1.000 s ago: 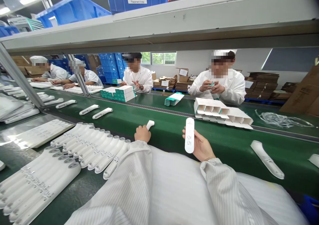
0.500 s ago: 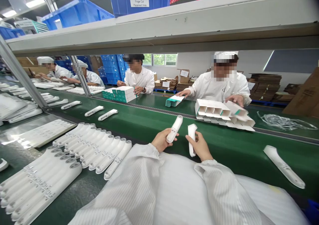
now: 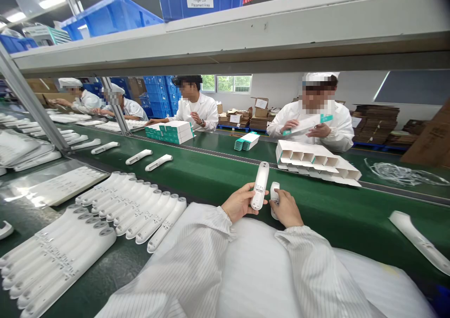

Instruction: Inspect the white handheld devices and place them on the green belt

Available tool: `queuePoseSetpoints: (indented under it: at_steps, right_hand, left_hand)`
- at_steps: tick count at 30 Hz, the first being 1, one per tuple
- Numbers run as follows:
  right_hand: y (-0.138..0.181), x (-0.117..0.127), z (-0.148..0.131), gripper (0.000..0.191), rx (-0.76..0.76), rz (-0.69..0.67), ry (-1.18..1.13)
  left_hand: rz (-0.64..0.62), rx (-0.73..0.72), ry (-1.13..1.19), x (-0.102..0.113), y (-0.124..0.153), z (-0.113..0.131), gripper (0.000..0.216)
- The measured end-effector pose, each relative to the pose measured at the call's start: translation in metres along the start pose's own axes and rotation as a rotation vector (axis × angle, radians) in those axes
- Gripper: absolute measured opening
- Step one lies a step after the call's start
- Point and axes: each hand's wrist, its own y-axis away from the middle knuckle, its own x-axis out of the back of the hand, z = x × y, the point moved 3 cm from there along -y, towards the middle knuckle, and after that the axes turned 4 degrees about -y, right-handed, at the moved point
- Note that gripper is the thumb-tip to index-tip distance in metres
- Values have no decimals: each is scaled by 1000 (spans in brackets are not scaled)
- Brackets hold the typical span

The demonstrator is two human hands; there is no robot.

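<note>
A long pale shelf [image 3: 211,41] spans the view above a green conveyor belt [image 3: 211,168]. At the left, by the near side of the belt, white casings lie side by side in a farther row [image 3: 137,208] and a nearer row [image 3: 63,252]. The person's left hand [image 3: 239,203] is half curled, thumb and fingers closed around the lower part of a white casing [image 3: 260,186]. The right hand [image 3: 290,210], its back to the camera, is partly closed on a second casing [image 3: 274,193], just beside the first. Both casings are above the near part of the belt, in front of the person.

Each looks like moulded plastic: probably light and stiff, rather slick under bare fingertips, and more likely to scuff or crack if dropped than to bend. The long edges of the narrow body seem the safest hold, leaving the ends and the marked face untouched. The left hand's casing is slim, glossy and tilted, with rounded ends, a dark spot at the top, and small dark markings midway, too fine to read.
</note>
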Motion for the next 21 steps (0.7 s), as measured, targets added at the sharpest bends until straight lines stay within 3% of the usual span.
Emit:
queuePoseSetpoints:
  at_steps: [4,9,16,21]
  right_hand:
    - [6,-2,-22,23,48,-19,-204]
    - [17,-13,-42,25,-109,-100,-689]
    - [22,-20,-49,22,-330,-228,-996]
    - [23,-15,-51,25,-491,-360,-1156]
  left_hand:
    - [-43,-7,-15,-2,3,4,48]
    - [-65,-31,-102,-3,2,2,66]
    - [189,-220,-606,-1,-8,-5,82]
    - [307,-173,-544,7,-10,-6,50]
